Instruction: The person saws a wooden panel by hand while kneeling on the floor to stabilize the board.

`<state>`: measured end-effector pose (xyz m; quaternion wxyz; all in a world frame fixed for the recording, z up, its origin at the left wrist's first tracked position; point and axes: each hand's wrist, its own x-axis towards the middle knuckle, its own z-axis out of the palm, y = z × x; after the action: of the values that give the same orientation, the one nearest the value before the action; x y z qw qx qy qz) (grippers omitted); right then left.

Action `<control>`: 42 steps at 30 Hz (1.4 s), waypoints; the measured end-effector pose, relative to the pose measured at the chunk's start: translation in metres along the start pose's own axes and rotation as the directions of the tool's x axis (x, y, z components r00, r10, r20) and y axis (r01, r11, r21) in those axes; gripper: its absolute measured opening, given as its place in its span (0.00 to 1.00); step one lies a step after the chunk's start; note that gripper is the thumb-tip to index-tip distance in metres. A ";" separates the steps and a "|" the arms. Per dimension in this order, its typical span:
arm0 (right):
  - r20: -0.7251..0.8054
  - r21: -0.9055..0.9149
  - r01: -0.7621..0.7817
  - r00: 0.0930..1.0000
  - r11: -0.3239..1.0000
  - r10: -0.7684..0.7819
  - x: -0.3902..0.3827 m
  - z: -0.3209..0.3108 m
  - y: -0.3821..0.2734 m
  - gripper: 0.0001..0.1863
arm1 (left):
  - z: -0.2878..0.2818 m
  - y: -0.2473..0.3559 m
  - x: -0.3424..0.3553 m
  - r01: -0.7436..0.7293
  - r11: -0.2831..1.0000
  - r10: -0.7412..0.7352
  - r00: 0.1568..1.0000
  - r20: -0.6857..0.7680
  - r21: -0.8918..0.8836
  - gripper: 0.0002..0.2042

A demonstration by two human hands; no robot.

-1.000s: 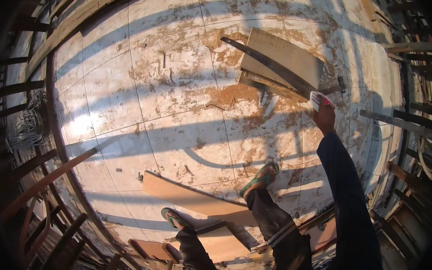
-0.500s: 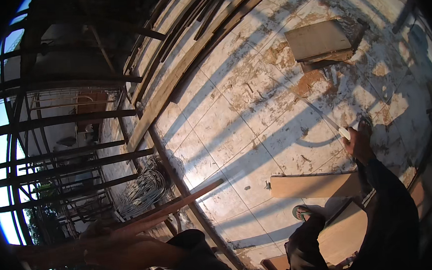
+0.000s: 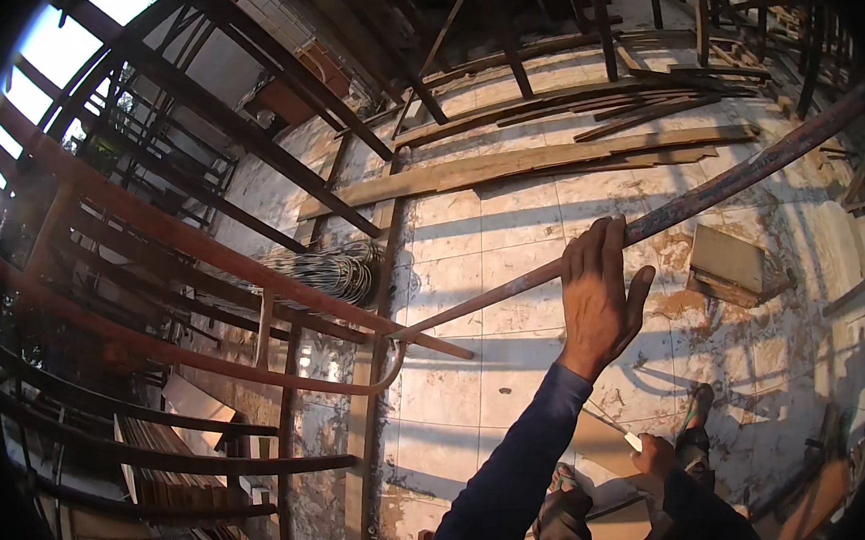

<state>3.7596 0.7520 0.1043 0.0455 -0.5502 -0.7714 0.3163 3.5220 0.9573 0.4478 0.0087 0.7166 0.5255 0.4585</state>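
My left hand is raised to a long, paint-worn metal bar, fingers extended against it and thumb apart. The bar runs diagonally beside a rusty red metal frame. Low at the right, my right hand grips the white handle of a handsaw, whose thin blade points up-left over a pale wooden board on the floor by my sandaled feet. Beyond my left hand lies a small stack of short boards.
Long planks lie across the dirty tiled floor, with dark posts and beams standing around them. A coil of wire sits at the left. Stacked sheets lie behind the frame at lower left.
My view has swung left and up, bringing the frame and posts in. My left hand has risen to the bar. My right hand, still holding the saw, has moved away from the board stack.
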 end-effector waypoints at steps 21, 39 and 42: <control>0.494 0.352 0.406 0.685 0.844 -0.536 0.052 -0.091 -0.311 0.26 | -0.172 0.207 -0.692 0.741 -0.672 -0.729 -0.661 0.177 0.001 0.30; 0.478 0.557 0.120 0.762 0.822 -0.436 0.118 0.133 -0.710 0.20 | -0.385 -0.033 -0.636 0.759 -0.425 -0.843 -0.531 -0.090 -0.492 0.24; 0.550 0.463 0.099 0.748 0.881 -0.373 0.179 0.218 -0.784 0.22 | -0.429 -0.082 -0.620 0.700 -0.449 -0.762 -0.625 -0.172 -0.556 0.24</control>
<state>2.9559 0.6611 0.3033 -0.0589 -0.2877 -0.7242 0.6239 3.1580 0.3211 0.2538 0.2718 -0.2768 0.8138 0.4327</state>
